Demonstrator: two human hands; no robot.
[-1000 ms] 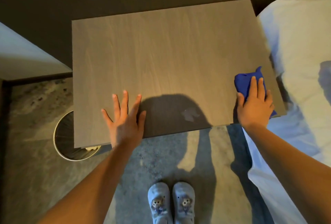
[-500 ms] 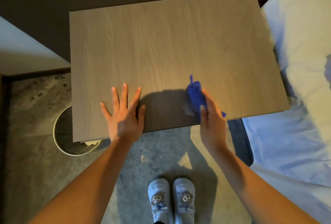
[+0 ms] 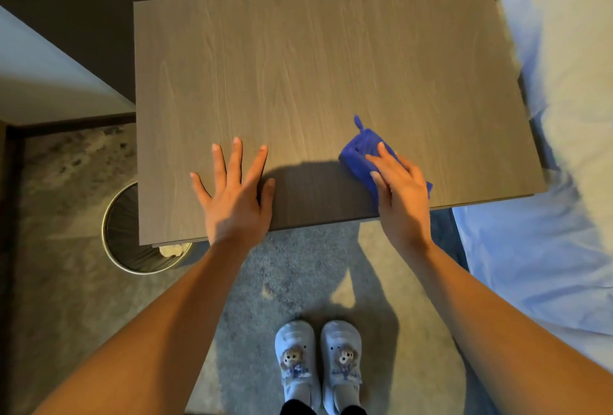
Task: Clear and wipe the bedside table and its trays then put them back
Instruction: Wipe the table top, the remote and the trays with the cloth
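On the near edge of the bedside table [image 3: 331,83], both hands rest on the wood-grain top. The left hand [image 3: 234,195] lies flat and open, fingers spread, palm down, holding nothing; its wrist crosses the front edge of the top. The right hand [image 3: 399,192] presses a blue cloth [image 3: 360,157] against the surface at the front right area. Its fingers are extended over the cloth rather than curled around it (a flat press, not a pinch). The cloth is bunched; most of it projects forward and to the left of the fingertips, and a small part shows past the right side of the hand. A dark shadow falls on the top between the two hands. Beside the table on the left, a round waste bin [image 3: 114,232] stands on the floor, partly under the top. White bedding [image 3: 547,182] adjoins the table on the right. Two slippers [image 3: 318,358] are visible below.
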